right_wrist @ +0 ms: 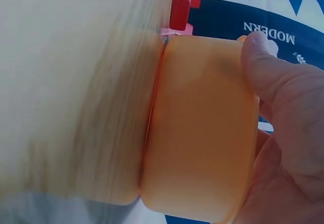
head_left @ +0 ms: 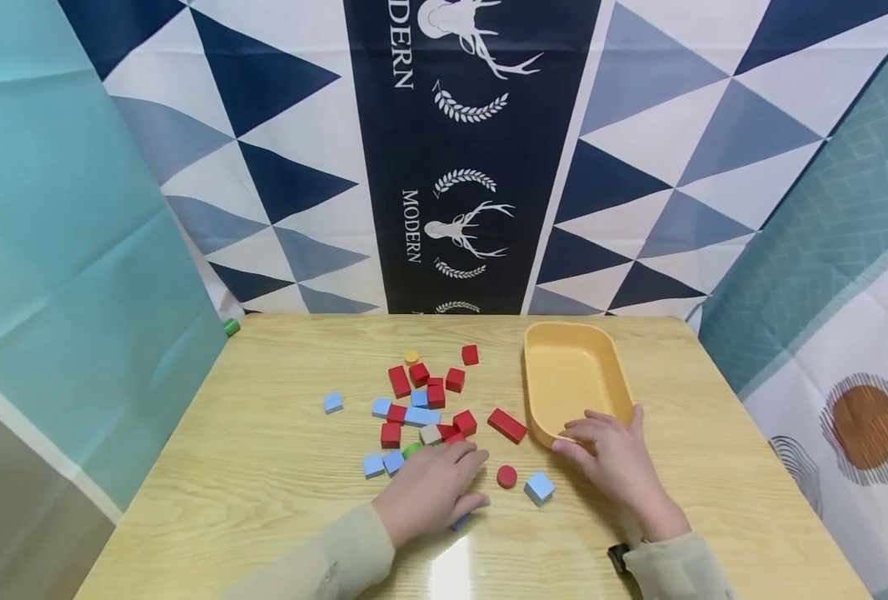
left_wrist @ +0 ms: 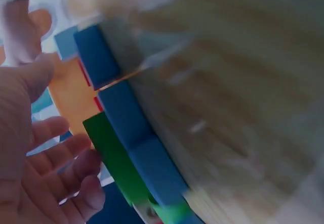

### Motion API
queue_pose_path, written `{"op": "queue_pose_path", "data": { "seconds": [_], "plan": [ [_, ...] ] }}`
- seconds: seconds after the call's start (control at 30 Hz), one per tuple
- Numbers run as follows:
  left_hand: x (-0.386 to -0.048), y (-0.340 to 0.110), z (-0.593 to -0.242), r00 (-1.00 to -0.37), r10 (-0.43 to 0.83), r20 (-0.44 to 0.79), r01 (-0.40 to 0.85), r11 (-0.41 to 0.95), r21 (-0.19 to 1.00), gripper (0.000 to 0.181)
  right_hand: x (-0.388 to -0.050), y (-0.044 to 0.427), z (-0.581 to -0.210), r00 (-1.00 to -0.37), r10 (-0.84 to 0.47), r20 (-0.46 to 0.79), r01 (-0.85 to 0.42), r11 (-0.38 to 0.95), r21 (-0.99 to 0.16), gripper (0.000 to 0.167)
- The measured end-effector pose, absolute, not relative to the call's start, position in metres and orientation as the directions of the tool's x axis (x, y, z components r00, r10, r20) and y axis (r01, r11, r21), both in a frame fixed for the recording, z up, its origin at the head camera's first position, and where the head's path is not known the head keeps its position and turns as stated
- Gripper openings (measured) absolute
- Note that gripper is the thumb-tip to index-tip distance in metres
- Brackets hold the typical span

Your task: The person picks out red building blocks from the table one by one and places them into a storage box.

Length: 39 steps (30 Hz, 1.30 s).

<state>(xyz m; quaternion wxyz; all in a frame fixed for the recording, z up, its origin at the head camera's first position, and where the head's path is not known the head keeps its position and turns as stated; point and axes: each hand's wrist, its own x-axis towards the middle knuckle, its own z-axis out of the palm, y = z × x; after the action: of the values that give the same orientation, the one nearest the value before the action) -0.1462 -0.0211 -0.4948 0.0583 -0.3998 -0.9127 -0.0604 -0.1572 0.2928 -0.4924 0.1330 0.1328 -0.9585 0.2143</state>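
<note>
Tray (head_left: 573, 379) stands beside loose blocks (head_left: 422, 417); right hand (head_left: 611, 454) grip pinches its near rim, likely steadying it; left hand (head_left: 435, 487) grip is loosely spread near the blocks.

One wide view, two close

The head camera looks forward and down across the table (head_left: 264, 500) to the cloth (head_left: 459, 150) behind. The left wrist camera, low, close and tilted, faces past the left hand (head_left: 431, 490) to the blocks (left_wrist: 121, 110). The right wrist camera, also close, faces the side of the tray (right_wrist: 202, 123). Head and left share the blocks; head and right, the tray.
</note>
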Motion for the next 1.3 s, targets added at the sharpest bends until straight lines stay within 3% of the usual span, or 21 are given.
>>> {"op": "queue_pose_path", "data": {
  "seconds": [0.2,0.47,0.6,0.77,0.97,1.1,1.3],
  "plan": [
    [-0.161,0.021,-0.495,-0.666,0.737,0.113,0.745,0.662,0.078,0.063,-0.159,0.292,-0.496,-0.923,-0.19,0.335,-0.315,0.872,-0.374,0.019],
    [-0.157,0.051,-0.499,-0.634,0.773,-0.018,0.773,0.635,0.017,0.037,-0.155,0.294,-0.499,-0.92,-0.178,0.349,-0.314,0.868,-0.385,0.017],
    [-0.156,0.056,-0.502,-0.643,0.766,-0.024,0.765,0.643,0.026,0.039,-0.153,0.295,-0.499,-0.921,-0.17,0.35,-0.308,0.868,-0.389,0.02],
    [-0.159,0.058,-0.503,-0.68,0.733,-0.028,0.725,0.677,0.127,0.039,-0.156,0.293,-0.498,-0.914,-0.179,0.364,-0.323,0.863,-0.389,0.02],
    [-0.167,0.053,-0.502,-0.76,0.649,-0.044,0.597,0.723,0.348,0.041,-0.16,0.291,-0.497,-0.906,-0.188,0.378,-0.337,0.863,-0.378,0.017],
    [-0.172,0.046,-0.498,-0.769,0.639,0.001,0.583,0.701,0.411,0.038,-0.159,0.289,-0.497,-0.911,-0.197,0.364,-0.34,0.856,-0.389,0.014],
    [-0.18,0.042,-0.476,-0.786,0.586,0.195,0.604,0.665,0.439,0.029,-0.15,0.28,-0.497,-0.901,-0.235,0.364,-0.375,0.844,-0.383,0.01]
  ]
}}
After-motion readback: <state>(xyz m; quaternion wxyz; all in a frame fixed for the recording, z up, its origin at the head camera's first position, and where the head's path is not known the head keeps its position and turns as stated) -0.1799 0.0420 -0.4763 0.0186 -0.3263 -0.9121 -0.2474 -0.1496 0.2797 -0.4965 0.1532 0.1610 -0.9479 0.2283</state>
